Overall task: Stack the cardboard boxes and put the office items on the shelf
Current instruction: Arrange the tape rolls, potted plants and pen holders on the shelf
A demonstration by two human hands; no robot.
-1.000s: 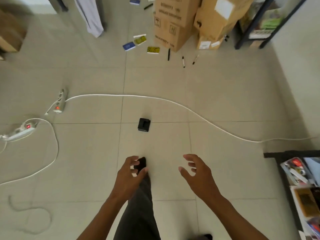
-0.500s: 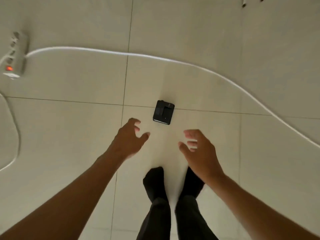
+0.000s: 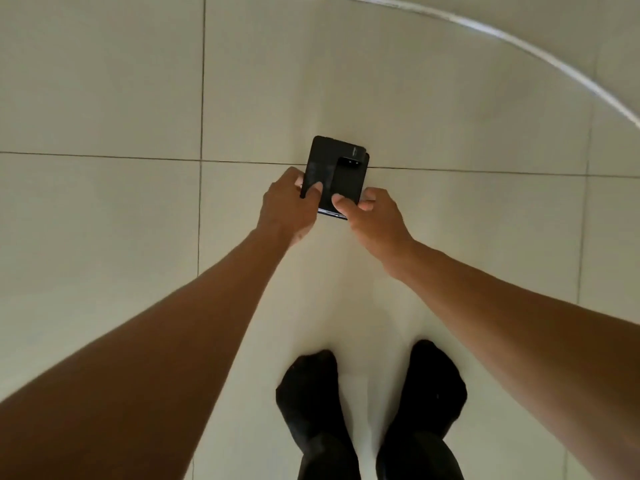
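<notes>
A small black rectangular item (image 3: 341, 168) with a raised middle strip lies on the pale floor tiles, across a grout line. My left hand (image 3: 285, 204) grips its near left edge, thumb on top. My right hand (image 3: 372, 218) grips its near right corner, thumb pressed on the top face. The near end of the item is hidden under my fingers. No cardboard boxes or shelf are in view.
A white power cable (image 3: 519, 43) curves across the floor at the upper right. My two feet in black socks (image 3: 370, 389) stand close below the hands. Pale tiles (image 3: 104, 98) surround everything.
The view has dropped closer to the floor. Both hands moved forward from open and apart to closing on the black item's near end.
</notes>
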